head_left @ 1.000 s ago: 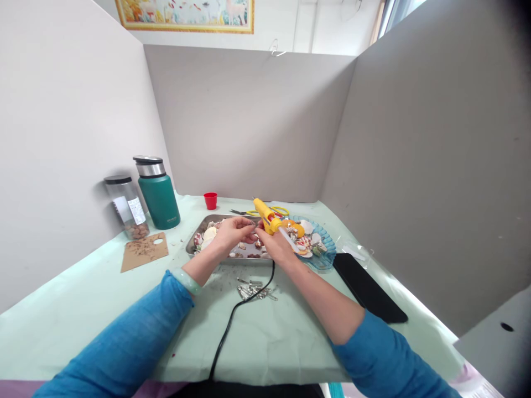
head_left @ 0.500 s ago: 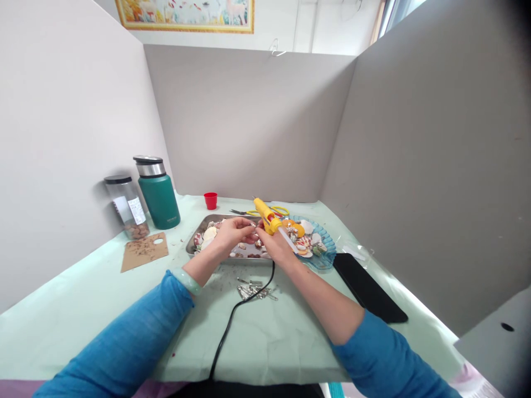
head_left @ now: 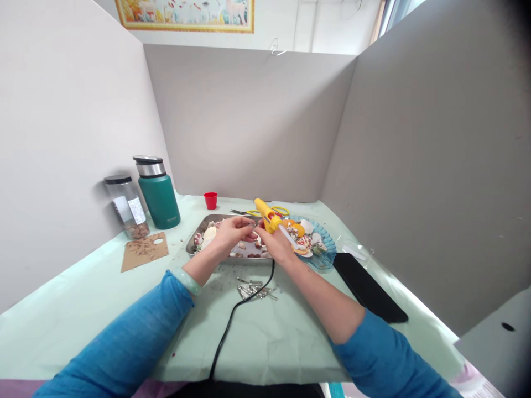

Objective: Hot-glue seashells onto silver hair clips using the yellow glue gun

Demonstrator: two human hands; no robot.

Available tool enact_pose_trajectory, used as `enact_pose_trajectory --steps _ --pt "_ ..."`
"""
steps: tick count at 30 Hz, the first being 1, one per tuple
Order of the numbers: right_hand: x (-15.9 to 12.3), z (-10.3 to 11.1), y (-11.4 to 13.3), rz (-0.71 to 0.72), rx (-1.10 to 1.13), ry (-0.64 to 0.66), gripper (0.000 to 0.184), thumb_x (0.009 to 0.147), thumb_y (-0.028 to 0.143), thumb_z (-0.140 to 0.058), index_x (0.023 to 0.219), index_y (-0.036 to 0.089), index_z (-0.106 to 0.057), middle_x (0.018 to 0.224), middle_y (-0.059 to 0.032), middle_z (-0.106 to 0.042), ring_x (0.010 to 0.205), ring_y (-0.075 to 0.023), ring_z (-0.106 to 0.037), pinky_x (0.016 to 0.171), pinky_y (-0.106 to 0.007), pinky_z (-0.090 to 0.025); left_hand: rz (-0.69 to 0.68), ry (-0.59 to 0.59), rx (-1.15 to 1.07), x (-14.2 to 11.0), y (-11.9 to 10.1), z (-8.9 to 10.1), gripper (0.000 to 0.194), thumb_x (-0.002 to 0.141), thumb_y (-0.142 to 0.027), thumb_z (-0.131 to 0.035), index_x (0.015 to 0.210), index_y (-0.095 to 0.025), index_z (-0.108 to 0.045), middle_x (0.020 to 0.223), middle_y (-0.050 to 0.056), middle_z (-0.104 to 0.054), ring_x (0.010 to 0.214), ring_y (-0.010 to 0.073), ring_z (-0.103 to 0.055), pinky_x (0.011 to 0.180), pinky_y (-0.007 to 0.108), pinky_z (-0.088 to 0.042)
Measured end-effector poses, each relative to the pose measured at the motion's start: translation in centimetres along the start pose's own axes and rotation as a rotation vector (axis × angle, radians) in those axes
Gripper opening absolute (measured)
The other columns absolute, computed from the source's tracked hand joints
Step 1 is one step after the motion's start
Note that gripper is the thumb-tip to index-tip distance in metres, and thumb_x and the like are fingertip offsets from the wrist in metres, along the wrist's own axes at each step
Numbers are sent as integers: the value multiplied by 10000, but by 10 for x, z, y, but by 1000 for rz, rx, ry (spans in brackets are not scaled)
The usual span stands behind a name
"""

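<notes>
Above the metal tray (head_left: pixel 194 239), my left hand (head_left: pixel 233 232) is closed in a pinch, thumb and index finger together on something too small to make out. My right hand (head_left: pixel 277 243) is wrapped round a yellow hot glue gun (head_left: pixel 265 213), whose white glue stick (head_left: pixel 289 237) sticks out at the back. The gun's nozzle points up and away from me. The right fingertips come close to the left ones, and whether they touch is unclear. Shells (head_left: pixel 209 233) and small stones lie in the tray below both hands.
A blue scalloped plate (head_left: pixel 329 243) of shells stands at right, beside a black flat board (head_left: pixel 369 287). Metal clips (head_left: pixel 253 290) and the black cord (head_left: pixel 232 320) lie in front. Scissors (head_left: pixel 280 210), a red cup (head_left: pixel 211 200), a green bottle (head_left: pixel 159 202) and a jar (head_left: pixel 128 207) stand behind and left.
Both hands stay almost in place over the tray. The fingertips have shifted very slightly, and the glue gun has moved a touch with my right hand.
</notes>
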State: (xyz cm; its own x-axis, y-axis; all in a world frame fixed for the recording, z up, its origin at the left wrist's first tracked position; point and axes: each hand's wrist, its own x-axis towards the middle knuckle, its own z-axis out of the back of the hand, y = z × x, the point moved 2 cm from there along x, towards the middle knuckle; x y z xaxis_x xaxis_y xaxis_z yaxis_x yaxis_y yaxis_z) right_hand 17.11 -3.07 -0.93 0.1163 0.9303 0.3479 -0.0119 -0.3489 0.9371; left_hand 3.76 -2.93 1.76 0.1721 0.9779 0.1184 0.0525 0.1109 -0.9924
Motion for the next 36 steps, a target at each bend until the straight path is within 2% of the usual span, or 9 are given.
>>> enact_pose_trajectory --steps 19,27,36 --pt "-1 1 7 -28 -6 45 158 686 269 -621 797 193 -538 597 50 -498 465 -82 -431 434 -223 -381 -41 11 -17 2 2 2 214 663 -168 -753 826 -104 -631 674 18 -666 582 123 -645 638 277 -543" --pt "-2 0 7 -26 -13 34 169 685 278 -634 790 193 -534 587 50 -500 463 -82 -432 431 -220 -388 -87 24 32 5 5 2 169 720 -187 -710 842 -112 -621 653 12 -657 582 121 -644 613 260 -540" --pt "0 1 1 -29 -7 67 192 688 283 -627 829 190 -536 591 52 -502 466 -79 -443 431 -208 -384 -80 11 55 3 3 0 68 761 -114 -634 823 -108 -607 589 8 -650 544 113 -634 578 231 -528"
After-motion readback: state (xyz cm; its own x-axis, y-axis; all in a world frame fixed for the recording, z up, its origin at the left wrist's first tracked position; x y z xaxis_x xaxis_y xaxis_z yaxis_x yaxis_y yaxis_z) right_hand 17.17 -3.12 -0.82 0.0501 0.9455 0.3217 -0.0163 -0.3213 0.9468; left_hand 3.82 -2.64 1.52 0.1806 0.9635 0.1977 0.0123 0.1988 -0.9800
